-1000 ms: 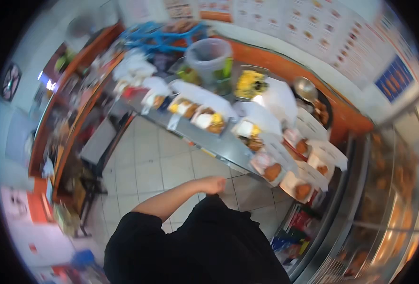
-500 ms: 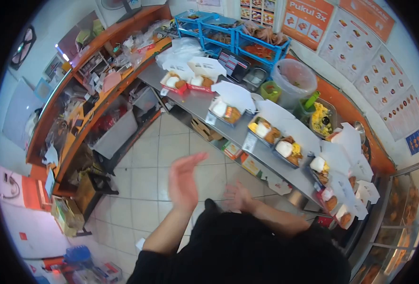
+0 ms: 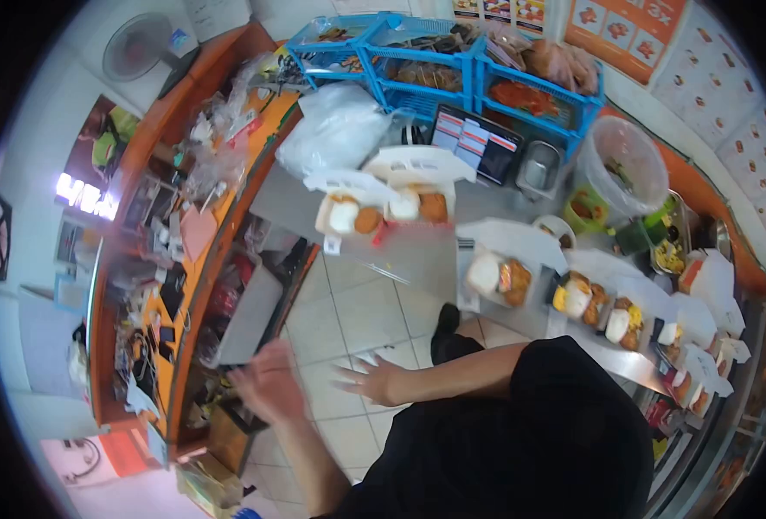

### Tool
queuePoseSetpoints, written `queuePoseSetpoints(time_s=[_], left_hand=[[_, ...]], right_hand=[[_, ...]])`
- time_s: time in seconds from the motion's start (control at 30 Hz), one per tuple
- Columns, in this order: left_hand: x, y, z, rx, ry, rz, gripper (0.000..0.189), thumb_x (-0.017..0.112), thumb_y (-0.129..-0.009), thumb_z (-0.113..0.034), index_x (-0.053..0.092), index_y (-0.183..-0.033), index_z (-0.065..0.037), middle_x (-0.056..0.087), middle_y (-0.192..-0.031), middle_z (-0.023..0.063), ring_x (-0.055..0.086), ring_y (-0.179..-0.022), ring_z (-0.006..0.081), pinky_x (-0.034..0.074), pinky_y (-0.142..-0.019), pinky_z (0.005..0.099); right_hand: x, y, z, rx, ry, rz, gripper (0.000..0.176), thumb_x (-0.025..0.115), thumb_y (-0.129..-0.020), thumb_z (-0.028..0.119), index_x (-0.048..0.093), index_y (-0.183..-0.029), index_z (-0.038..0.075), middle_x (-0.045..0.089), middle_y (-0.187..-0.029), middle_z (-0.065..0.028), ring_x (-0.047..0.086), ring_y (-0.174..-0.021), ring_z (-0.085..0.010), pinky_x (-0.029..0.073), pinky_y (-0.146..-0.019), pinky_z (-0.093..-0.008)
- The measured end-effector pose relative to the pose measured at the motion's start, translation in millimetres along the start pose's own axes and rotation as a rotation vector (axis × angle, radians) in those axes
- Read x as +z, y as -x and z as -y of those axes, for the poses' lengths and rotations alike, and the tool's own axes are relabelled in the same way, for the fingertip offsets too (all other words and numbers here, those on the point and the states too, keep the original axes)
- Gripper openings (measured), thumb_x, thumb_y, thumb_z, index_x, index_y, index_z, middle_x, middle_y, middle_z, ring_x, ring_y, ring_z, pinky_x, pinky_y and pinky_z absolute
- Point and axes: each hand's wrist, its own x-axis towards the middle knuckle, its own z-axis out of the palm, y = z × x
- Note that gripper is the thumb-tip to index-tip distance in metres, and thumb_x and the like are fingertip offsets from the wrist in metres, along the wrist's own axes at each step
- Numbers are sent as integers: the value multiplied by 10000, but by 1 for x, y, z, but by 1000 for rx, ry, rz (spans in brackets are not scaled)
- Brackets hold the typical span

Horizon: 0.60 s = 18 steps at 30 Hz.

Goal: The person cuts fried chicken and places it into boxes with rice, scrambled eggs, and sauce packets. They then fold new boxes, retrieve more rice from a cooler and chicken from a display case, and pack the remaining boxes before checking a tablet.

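My left hand (image 3: 270,382) hangs over the tiled floor near the wooden shelving, a little smeared by motion, its fingers apart and nothing in it. Over the floor to its right is my right hand (image 3: 378,381), palm down with fingers spread, also holding nothing. Neither touches anything. Beyond them, open takeaway boxes stand along the steel counter (image 3: 404,257). Two at the far end, a left box (image 3: 325,221) and a right box (image 3: 448,216), hold rice and fried pieces. A third box (image 3: 474,292) also has rice and chicken; several more follow to the right, some with yellow food.
Blue baskets (image 3: 422,65), a plastic bag (image 3: 335,130), a tablet screen (image 3: 476,143), a metal container (image 3: 539,169) and a clear tub (image 3: 622,164) line the counter's back. Cluttered wooden shelving (image 3: 194,285) runs along the left. Tiled floor (image 3: 361,320) lies between.
My view has swung left and nearer the counter's far end. Both hands have shifted left in view, the right one now reaching across my front. They stay unloaded.
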Motion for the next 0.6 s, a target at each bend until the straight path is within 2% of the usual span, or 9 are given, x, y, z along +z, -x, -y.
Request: queuePoseSetpoints(time_s=[0.03, 0.1, 0.17, 0.2, 0.23, 0.3, 0.37, 0.47, 0.6], left_hand=[[-10, -40, -40, 127, 138, 170, 513, 416, -1078, -470, 646, -1012, -17, 701, -1002, 148, 687, -966, 279, 512, -953, 418], [2, -121, -94, 146, -169, 368, 375, 441, -1089, -349, 590, -942, -38, 672, -880, 78, 682, -829, 207, 539, -860, 348], [46, -181, -82, 63, -448, 276, 284, 478, -1072, -281, 589, -988, -33, 661, -913, 80, 670, -856, 194, 532, -873, 332], [74, -218, -64, 24, -706, 200, 200, 516, -1054, -213, 587, -1034, -27, 651, -947, 82, 657, -884, 181, 525, -886, 315], [109, -247, -39, 6, -893, 405, 145, 531, -1016, -124, 588, -1105, -24, 645, -1005, 85, 648, -938, 178, 515, -914, 321], [156, -314, 22, 25, -1255, 860, 364, 533, -887, 62, 586, -1239, -11, 623, -1155, 113, 621, -1108, 232, 489, -985, 346], [209, -377, 89, 155, -1385, 1201, 372, 509, -822, 68, 637, -1167, 10, 644, -1161, 208, 603, -1159, 375, 476, -1019, 411], [260, -467, 224, 263, -1416, 1440, 373, 502, -875, 21, 649, -1217, 7, 614, -1297, 237, 572, -1218, 410, 448, -1069, 446], [301, -534, 395, 926, -1156, 1631, 391, 531, -882, -43, 650, -1252, -3, 621, -1316, 217, 554, -1269, 406, 438, -1096, 458]], right_hand=[[3, -41, -29, 132, -20, 929, 636, 673, -910, 308, 509, -1496, 121, 608, -1408, -167, 561, -1318, -338, 452, -1063, -480], [-30, -51, -73, 76, -122, 976, 729, 661, -933, 379, 408, -1556, 97, 678, -1293, -165, 628, -1222, -309, 485, -1006, -422], [-65, -55, -92, 243, -874, 574, 769, 620, -968, 447, 359, -1569, 44, 669, -1301, -179, 617, -1232, -320, 481, -1007, -398], [-84, -69, -107, 298, -1005, 622, 761, 584, -994, 491, 358, -1571, 50, 643, -1345, -185, 599, -1251, -329, 459, -1042, -389], [-88, -76, -123, 194, -1000, 603, 757, 547, -1016, 498, 325, -1585, 50, 593, -1422, -191, 548, -1325, -332, 415, -1105, -385], [-119, -85, -141, 131, -1310, 595, 703, 522, -1029, 478, 367, -1572, 59, 447, -1563, -210, 406, -1459, -348, 333, -1191, -387], [-158, -90, -151, 199, -1248, 495, 696, 513, -1038, 475, 360, -1575, 59, 443, -1565, -210, 403, -1462, -340, 324, -1198, -387], [-160, -91, -171, 371, -1196, 204, 690, 507, -1052, 467, 337, -1583, 59, 417, -1582, -205, 384, -1475, -325, 305, -1212, -393], [-155, -91, -153, 711, -1329, -300, 661, 543, -1063, 365, 297, -1595, 60, 327, -1633, -173, 298, -1521, -301, 254, -1236, -414]])
